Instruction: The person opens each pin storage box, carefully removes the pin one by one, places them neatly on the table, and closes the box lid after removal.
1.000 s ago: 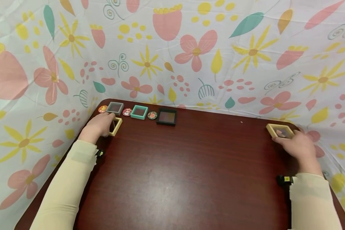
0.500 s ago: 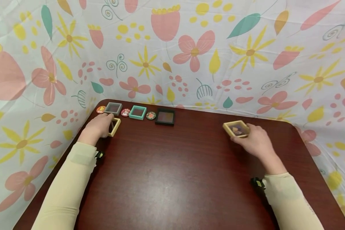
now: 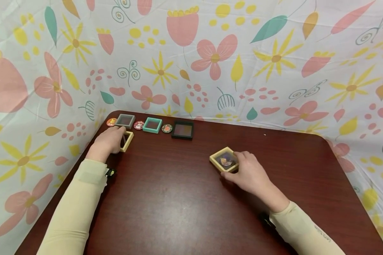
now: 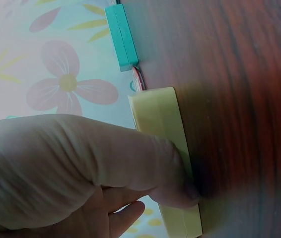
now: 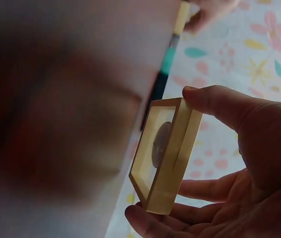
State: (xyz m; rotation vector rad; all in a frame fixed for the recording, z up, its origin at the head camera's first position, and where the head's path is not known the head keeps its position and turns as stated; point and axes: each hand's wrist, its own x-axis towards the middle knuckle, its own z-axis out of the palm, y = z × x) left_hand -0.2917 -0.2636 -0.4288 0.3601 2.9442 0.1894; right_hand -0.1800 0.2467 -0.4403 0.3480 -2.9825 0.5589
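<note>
On the table's left side, my left hand (image 3: 106, 142) holds a yellow square display frame (image 3: 128, 141). Its thumb lies along the side of that yellow frame (image 4: 160, 114) in the left wrist view. Farther right, my right hand (image 3: 250, 173) grips a second yellow display frame (image 3: 217, 165) between thumb and fingers. A round badge (image 3: 226, 162) shows behind this frame's clear window. In the right wrist view the second frame (image 5: 175, 158) is raised off the table, and the badge (image 5: 161, 145) appears edge-on inside it. My left palm and some fingertips are hidden in the head view.
Along the back left edge stand a grey frame (image 3: 125, 121), a teal frame (image 3: 152, 125) and a black frame (image 3: 182, 130). Between and beside them lie round badges: orange (image 3: 111, 122), red (image 3: 138, 125) and dark green (image 3: 167, 128). A floral cloth (image 3: 191, 46) hangs behind.
My right hand has carried its yellow frame from the table's far right leftward to near the middle. The left hand keeps its hold on the other yellow frame, nearly still.
</note>
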